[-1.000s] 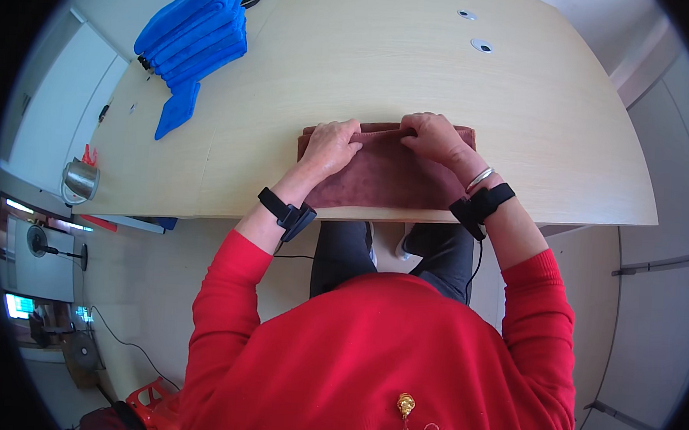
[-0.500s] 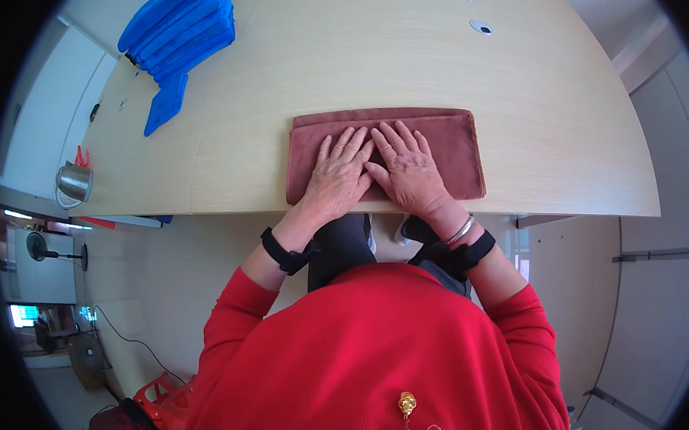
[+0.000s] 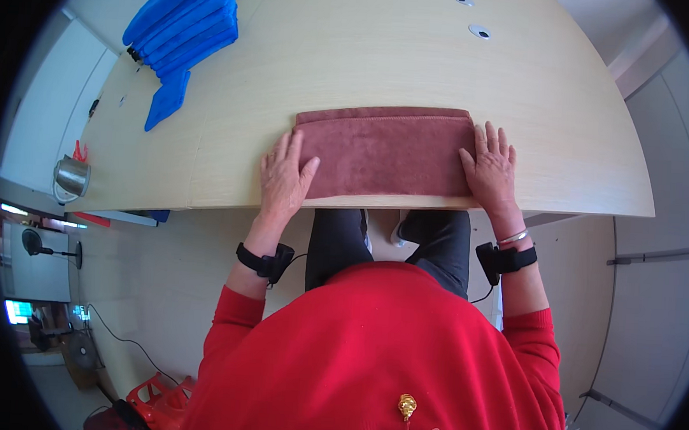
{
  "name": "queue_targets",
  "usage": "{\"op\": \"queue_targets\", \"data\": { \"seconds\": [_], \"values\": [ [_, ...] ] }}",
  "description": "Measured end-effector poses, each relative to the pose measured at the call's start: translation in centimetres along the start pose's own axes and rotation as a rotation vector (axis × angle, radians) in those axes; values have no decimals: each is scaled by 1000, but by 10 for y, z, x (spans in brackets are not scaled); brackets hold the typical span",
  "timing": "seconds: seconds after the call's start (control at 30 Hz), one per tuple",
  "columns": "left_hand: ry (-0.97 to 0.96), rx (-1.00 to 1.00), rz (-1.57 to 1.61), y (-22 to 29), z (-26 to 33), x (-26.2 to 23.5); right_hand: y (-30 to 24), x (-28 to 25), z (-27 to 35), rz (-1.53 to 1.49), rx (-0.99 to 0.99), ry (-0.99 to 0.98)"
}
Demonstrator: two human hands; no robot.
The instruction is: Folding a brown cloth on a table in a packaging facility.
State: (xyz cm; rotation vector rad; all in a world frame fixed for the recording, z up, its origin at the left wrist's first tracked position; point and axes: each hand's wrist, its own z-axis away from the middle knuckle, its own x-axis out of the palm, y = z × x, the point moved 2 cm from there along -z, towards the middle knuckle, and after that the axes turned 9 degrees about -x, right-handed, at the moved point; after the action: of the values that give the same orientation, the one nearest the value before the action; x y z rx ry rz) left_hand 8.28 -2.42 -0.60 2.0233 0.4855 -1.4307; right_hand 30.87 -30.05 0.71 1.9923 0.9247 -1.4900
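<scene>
A folded reddish-brown cloth (image 3: 386,156) lies flat near the front edge of the table, its upper layer a little short of the far fold. At the cloth's left side rests my left hand (image 3: 284,173), open, with the fingers pointing away from me and the thumb over the edge. My right hand (image 3: 492,172) lies open along the opposite side, thumb touching the cloth and fingers spread on the tabletop. Neither hand grips anything.
On the pale wooden table (image 3: 353,52), a stack of folded blue cloths (image 3: 186,31) stands at the far left, one blue piece (image 3: 167,101) hanging toward me. A metal pot (image 3: 72,177) sits at the left edge. Two round cable holes (image 3: 479,32) are at the back.
My hands have moved apart, from lying flat together on the middle of the cloth to its left and right sides. The cloth's surface now shows uncovered.
</scene>
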Motion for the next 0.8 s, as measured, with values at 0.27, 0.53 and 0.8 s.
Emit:
{"op": "queue_targets", "data": {
  "seconds": [0.27, 0.53, 0.8],
  "values": [
    [-73, -318, 98, 29, -14, -16, -99, -19, -47, -1176, -145, 144],
    [-205, -435, 1007, 13, -27, 13, -121, 37, -82, -1148, -19, 221],
    [-583, -521, 1579, 27, -32, -30, -130, 44, -82, -1251, 120, 202]
  ]
}}
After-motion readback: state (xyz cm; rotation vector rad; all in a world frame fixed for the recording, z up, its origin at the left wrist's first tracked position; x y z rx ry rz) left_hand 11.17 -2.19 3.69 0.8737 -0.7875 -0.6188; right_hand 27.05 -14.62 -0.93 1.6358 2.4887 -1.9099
